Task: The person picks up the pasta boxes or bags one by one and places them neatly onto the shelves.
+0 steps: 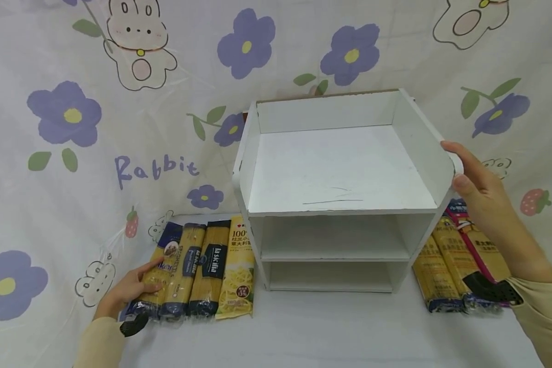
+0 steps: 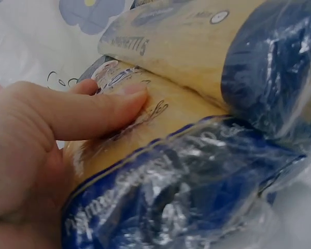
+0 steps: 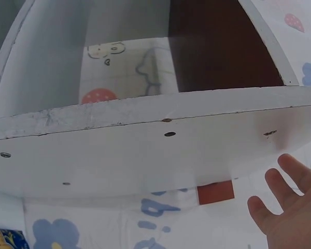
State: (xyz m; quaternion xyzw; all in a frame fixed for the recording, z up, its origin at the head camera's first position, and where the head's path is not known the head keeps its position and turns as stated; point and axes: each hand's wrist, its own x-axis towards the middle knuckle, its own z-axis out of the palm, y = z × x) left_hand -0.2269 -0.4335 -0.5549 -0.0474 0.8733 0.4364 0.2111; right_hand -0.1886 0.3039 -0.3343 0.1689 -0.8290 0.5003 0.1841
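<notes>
The outermost pack (image 1: 164, 271) lay at the left end of the row, on the table (image 1: 326, 332), and your left hand (image 1: 128, 287) held it by its outer edge. To manage that hold well, you would have done best to press only firmly enough to stop the film slipping, since loose strands seemed likely to shift inside, and to grip near mid-length so neither end sagged. Easing it away from the neighbouring pack (image 1: 184, 270) looked wise, as the two touched.

Your thumb lay across the pack's upper face, above the blue end; a fingertip showed beyond it, so thumb and fingers were clamped on the pack.

Further in came the dark-label pack (image 1: 210, 268) and the yellow pack (image 1: 236, 260), beside the white rack (image 1: 340, 168). Your right hand (image 1: 487, 194) was at the rack's right side panel, its fingers spread apart; how firmly they touched, you could not tell. Below that hand, more packs (image 1: 437, 278) lay beside the rack.
</notes>
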